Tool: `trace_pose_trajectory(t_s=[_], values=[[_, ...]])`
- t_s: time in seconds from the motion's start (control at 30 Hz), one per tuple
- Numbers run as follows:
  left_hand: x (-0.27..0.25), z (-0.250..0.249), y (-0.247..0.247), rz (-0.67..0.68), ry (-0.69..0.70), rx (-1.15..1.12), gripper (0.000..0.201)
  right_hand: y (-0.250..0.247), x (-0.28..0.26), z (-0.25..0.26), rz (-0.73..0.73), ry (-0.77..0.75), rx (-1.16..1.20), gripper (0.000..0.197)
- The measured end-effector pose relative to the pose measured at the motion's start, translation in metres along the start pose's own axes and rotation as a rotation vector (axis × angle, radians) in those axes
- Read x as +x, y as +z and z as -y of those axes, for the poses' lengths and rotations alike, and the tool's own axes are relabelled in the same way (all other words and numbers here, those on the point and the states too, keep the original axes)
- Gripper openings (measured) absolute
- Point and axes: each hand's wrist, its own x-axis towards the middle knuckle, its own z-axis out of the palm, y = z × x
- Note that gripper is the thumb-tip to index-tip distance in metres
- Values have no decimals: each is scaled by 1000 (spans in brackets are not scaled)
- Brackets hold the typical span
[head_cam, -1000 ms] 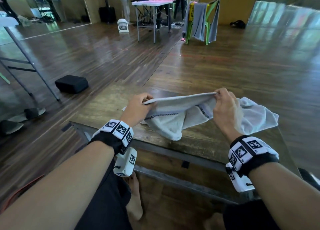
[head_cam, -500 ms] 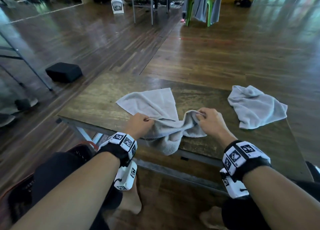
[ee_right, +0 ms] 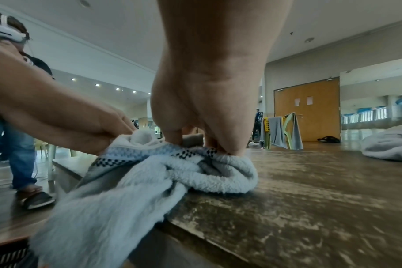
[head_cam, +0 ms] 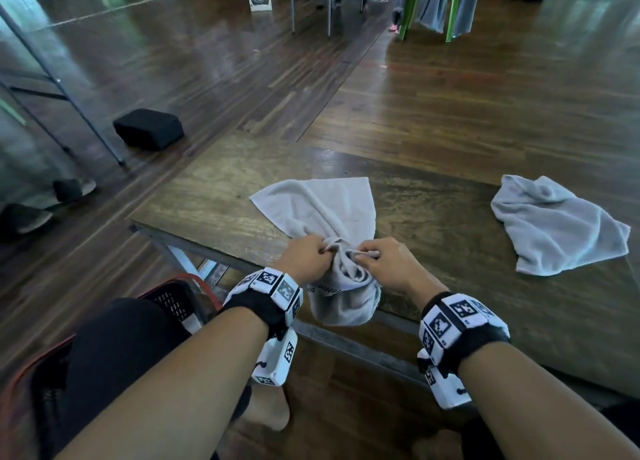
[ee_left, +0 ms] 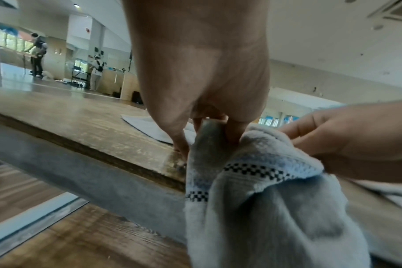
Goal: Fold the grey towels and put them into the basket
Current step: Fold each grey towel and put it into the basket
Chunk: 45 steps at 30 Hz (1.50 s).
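A grey towel (head_cam: 322, 210) lies bunched on the wooden table (head_cam: 214, 203), its far part spread flat and its near end hanging over the front edge. My left hand (head_cam: 306, 257) pinches the towel's hem near the edge; in the left wrist view the left hand (ee_left: 207, 127) grips the towel (ee_left: 264, 217) by its checked band. My right hand (head_cam: 379, 260) pinches the hem right beside it, and the right wrist view shows that right hand (ee_right: 202, 143) pressing the towel (ee_right: 172, 170) onto the table. A second grey towel (head_cam: 557, 224) lies crumpled at the table's right. The dark basket (head_cam: 173, 303) with a red rim sits on the floor at my left knee.
A black block (head_cam: 149, 128) rests on the floor left of the table, with metal stand legs (head_cam: 62, 89) beyond it. Far off stand a table (head_cam: 311, 6) and green chairs draped with grey cloth (head_cam: 440, 2). My bare foot (head_cam: 270, 407) is under the table.
The towel came down from the air onto the table. Both hands moved toward each other near the front edge, bunching the near hem between them.
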Motion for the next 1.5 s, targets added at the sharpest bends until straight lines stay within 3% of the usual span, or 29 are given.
trace_pose_trajectory(t_s=[0.1, 0.23, 0.33, 0.53, 0.63, 0.73, 0.83, 1.0, 1.17, 1.27, 1.43, 1.5], values=[[-4, -9, -5, -23, -5, -54, 37, -3, -2, 0, -4, 30, -1, 27], [-10, -35, -15, -80, 14, -188, 44, -17, -11, -2, -138, 20, 76, 36], [-2, -64, -30, -133, 43, -267, 38, -46, -18, -1, -256, -9, 125, 33], [7, -134, -73, -319, 265, -330, 32, -120, -42, 7, -678, -178, 148, 20], [7, -132, -79, -384, 361, -219, 29, -134, -61, -13, -759, -138, 101, 20], [10, -103, -83, -450, 327, -166, 25, -145, -75, -48, -814, -10, 146, 14], [8, -88, -89, -450, 301, -126, 19, -154, -76, -60, -808, 0, 99, 12], [3, -105, -90, -466, 283, -263, 26, -156, -70, -48, -755, -18, 171, 25], [-9, -76, -56, 59, 154, 80, 36, -127, -77, -81, -217, 253, -18, 34], [-9, -61, -30, 159, 103, 186, 40, -110, -77, -96, -233, 320, -56, 31], [5, -64, -8, 89, 184, 179, 42, -96, -65, -90, -328, 291, -35, 32], [14, -68, -3, 70, 232, 186, 44, -94, -56, -86, -367, 261, -19, 23]])
